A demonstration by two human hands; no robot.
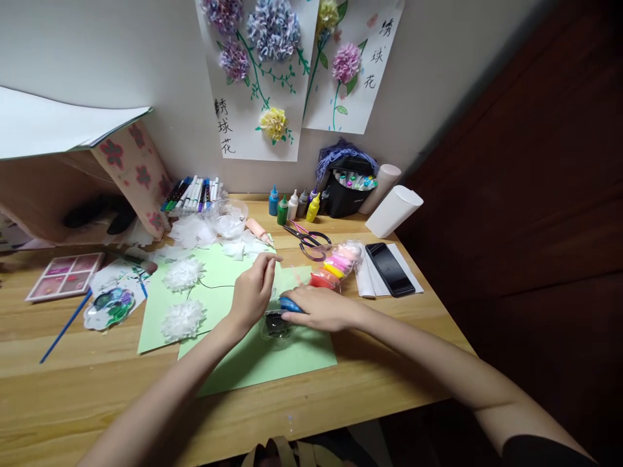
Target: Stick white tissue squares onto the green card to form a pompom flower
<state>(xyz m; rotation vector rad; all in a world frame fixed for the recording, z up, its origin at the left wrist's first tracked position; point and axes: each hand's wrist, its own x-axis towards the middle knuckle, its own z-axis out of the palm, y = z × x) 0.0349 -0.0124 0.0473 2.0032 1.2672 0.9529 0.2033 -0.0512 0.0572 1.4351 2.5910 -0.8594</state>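
The desk [97,405] is moderately lit, while the wooden panel [530,214] at right sinks into gloom. Soft shadows lie beneath both forearms [418,340], which wide-angle distortion stretches.

Light green paper [272,363], white flowers [183,274], blue packet [290,304], black packet [276,324], pink box [129,170] with darker blossoms [143,176]

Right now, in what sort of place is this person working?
Probably a craft desk, perhaps at home: a pile of markers, a paint-smeared palette and hanging flower pictures suggest it.
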